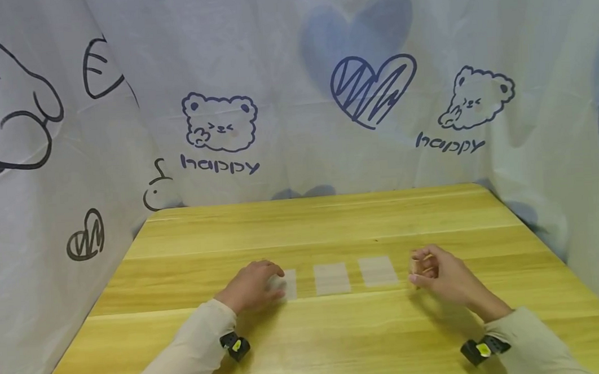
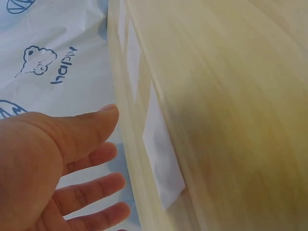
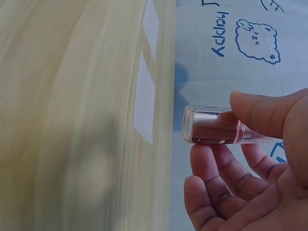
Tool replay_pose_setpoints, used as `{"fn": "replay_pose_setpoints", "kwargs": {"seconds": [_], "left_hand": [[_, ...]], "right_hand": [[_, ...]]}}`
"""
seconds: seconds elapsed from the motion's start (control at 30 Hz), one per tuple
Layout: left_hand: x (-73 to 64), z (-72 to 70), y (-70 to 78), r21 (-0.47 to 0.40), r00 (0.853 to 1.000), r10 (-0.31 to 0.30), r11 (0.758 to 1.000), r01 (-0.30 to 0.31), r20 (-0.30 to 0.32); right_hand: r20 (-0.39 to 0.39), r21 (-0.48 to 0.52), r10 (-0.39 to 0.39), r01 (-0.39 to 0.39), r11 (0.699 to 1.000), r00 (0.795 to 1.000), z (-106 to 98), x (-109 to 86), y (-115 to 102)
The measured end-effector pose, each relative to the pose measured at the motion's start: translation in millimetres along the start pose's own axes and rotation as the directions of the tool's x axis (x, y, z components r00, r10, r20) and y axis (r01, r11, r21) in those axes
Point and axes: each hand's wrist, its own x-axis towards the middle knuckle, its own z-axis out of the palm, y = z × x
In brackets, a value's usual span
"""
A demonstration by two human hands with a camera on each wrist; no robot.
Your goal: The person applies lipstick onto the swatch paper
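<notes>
My right hand (image 1: 449,275) pinches a small lip gloss tube (image 3: 211,126) between the thumb and the fingers, above the table at the right. The tube has a shiny pinkish section with a round label on its flat end, and its other end looks clear. To the left of that hand lie three white paper squares in a row: a right square (image 1: 378,271), a middle square (image 1: 332,278) and a left square (image 1: 290,286). Over the left square hovers my left hand (image 1: 254,285), holding nothing, its fingers loosely spread; it partly hides that square.
The wooden table (image 1: 333,343) is enclosed at the back and sides by a white curtain (image 1: 286,120) printed with bears, hearts and the word "happy". A small black device sits on each wrist, one on the left (image 1: 235,346) and one on the right (image 1: 483,349).
</notes>
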Motion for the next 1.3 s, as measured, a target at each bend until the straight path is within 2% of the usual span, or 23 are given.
{"fn": "replay_pose_setpoints", "kwargs": {"seconds": [0.27, 0.47, 0.7, 1.0, 1.13, 1.3], "left_hand": [[1.9, -2.6, 6.1, -0.013, 0.999, 0.047, 0.999, -0.047, -0.018], [4.0, -4.4, 11.3, -0.017, 0.998, 0.060, 0.998, -0.060, -0.020], [6.5, -6.9, 16.6, -0.027, 0.998, 0.059, 0.998, -0.059, -0.007], [7.2, -6.7, 20.9, -0.095, 0.998, 0.047, 0.995, -0.044, 0.034], [8.4, -6.5, 22.8, -0.112, 0.998, 0.045, 0.993, -0.041, 0.035], [11.3, -8.7, 27.0, -0.116, 0.999, 0.044, 0.992, -0.040, 0.031]], "right_hand": [[-0.001, 0.015, -0.062, 0.062, 0.998, 0.998, 5, 3.9, -5], [0.011, 0.025, -0.092, 0.091, 0.996, 0.996, 9, 6.3, -10], [0.031, 0.034, -0.089, 0.088, 0.996, 0.996, 13, 7.7, -12], [0.074, 0.044, -0.080, 0.077, 0.996, 0.994, 22, 8.7, -18], [0.096, 0.042, -0.051, 0.048, 0.998, 0.994, 25, 9.6, -21], [0.087, 0.046, -0.078, 0.074, 0.996, 0.993, 26, 11.4, -24]]}}
